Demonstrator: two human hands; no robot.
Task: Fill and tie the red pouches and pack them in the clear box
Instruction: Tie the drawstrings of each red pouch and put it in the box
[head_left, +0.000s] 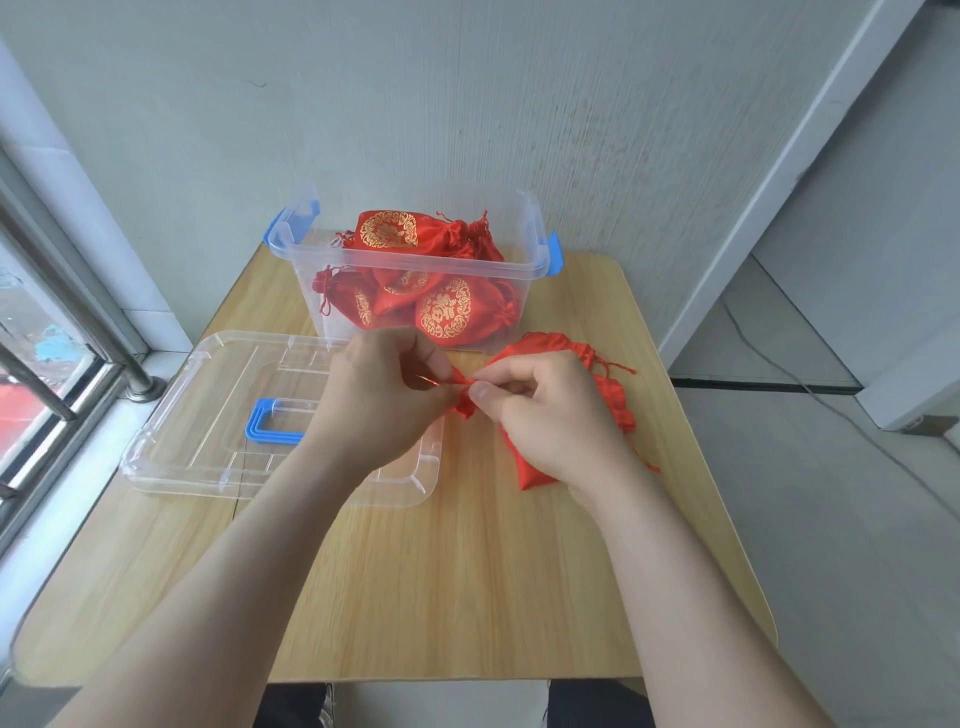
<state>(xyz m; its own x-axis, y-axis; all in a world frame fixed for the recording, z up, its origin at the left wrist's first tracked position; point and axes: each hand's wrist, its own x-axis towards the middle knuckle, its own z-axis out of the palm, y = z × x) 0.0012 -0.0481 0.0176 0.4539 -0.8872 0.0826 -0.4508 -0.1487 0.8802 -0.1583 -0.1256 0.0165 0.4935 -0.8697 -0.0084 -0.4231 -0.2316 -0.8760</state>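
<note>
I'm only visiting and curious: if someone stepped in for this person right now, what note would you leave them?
Left hand and right hand: both pinch the drawstring of a red pouch above the table.
Clear box: open, with several tied pouches inside; its lid lies left of the hands.
Left to do: finish this tie, pack it, then handle the flat pouches by the right hand.

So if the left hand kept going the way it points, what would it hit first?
Likely the right hand, just past the red pouch that the left hand pinches with it; depth is unclear.
</note>
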